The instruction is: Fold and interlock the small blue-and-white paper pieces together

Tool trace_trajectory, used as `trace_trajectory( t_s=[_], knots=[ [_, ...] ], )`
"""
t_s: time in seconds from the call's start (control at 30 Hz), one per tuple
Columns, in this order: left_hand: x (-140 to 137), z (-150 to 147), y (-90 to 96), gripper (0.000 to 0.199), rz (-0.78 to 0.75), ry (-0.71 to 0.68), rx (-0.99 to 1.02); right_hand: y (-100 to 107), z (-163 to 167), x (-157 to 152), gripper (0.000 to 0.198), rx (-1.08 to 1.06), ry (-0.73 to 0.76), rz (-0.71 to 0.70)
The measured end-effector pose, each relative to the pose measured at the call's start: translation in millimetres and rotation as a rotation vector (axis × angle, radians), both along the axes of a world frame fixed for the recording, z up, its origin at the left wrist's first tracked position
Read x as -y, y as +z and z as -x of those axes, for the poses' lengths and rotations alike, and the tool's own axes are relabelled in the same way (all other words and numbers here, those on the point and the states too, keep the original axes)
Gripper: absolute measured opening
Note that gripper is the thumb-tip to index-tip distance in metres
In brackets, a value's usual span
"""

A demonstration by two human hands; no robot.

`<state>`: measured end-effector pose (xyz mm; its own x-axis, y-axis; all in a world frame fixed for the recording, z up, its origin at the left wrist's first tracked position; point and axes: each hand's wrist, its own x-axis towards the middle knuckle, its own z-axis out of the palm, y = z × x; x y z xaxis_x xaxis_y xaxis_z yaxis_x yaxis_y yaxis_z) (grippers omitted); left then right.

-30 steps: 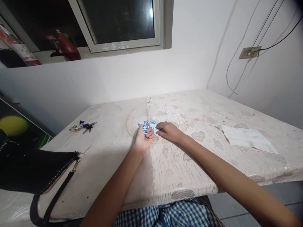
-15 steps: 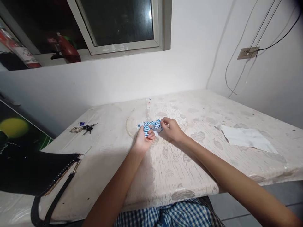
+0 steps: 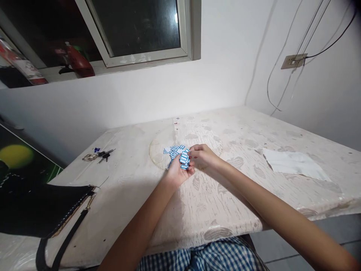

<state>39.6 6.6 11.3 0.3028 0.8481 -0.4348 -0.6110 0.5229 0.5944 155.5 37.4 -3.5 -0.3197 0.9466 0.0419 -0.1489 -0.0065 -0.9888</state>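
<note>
Small white paper pieces with blue stripes, like cut-out labels (image 3: 184,159), form a loose bunch in my left hand (image 3: 179,174). Its thumb lies over them and the fingers curl beneath. At the right edge of this bunch, my right hand (image 3: 206,156) has its thumb and fingertips pinched together on the pieces. How many pieces it grips is hidden. More striped pieces (image 3: 172,151) are scattered in a pile on the table, just beyond and left of my left hand. The printing on them is too small to read.
A patterned plastic cloth covers the table (image 3: 225,203). Keys (image 3: 105,155) lie at the left, above a black bag (image 3: 42,207) with a strap. A white cloth or paper (image 3: 293,165) lies at the right. Behind stand the wall and a window (image 3: 141,28).
My left hand has shifted right and slightly nearer with its bunch, uncovering more of the pile. My right hand's fingers have closed in at the bunch's edge.
</note>
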Motion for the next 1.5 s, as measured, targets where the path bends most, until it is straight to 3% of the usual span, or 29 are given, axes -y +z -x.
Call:
trace_trajectory(
  t_s=[0.17, 0.47, 0.7, 1.07, 1.17, 1.33, 1.5],
  knots=[
    [0.3, 0.2, 0.8, 0.026, -0.012, 0.018, -0.013, 4.4, -8.0, -3.1, 0.011, 0.207, 0.022, -0.164],
    [-1.7, 1.9, -6.8, 0.032, -0.033, -0.109, 0.021, 3.9, -11.7, 0.8, 0.013, 0.298, 0.133, -0.124],
    [-3.8, 3.3, -13.2, 0.026, -0.049, -0.132, 0.025, 1.0, -5.4, -1.9, 0.012, 0.267, 0.062, -0.174],
    [-3.3, -2.2, -13.6, 0.023, -0.083, -0.109, -0.065, -2.1, -0.1, 4.6, 0.010, 0.099, 0.179, 0.012],
    [-4.2, -1.4, -12.7, 0.029, -0.029, -0.100, -0.022, -0.8, 1.4, 4.4, 0.005, 0.191, 0.159, -0.084],
    [-5.8, 6.1, -2.7, 0.034, -0.023, 0.007, 0.082, -2.4, -2.7, -8.1, 0.019, 0.335, -0.149, -0.258],
    [-9.3, 17.7, 4.5, 0.029, -0.040, 0.124, 0.131, -8.3, -9.0, -16.3, 0.019, 0.692, -0.263, -0.528]
  ],
)
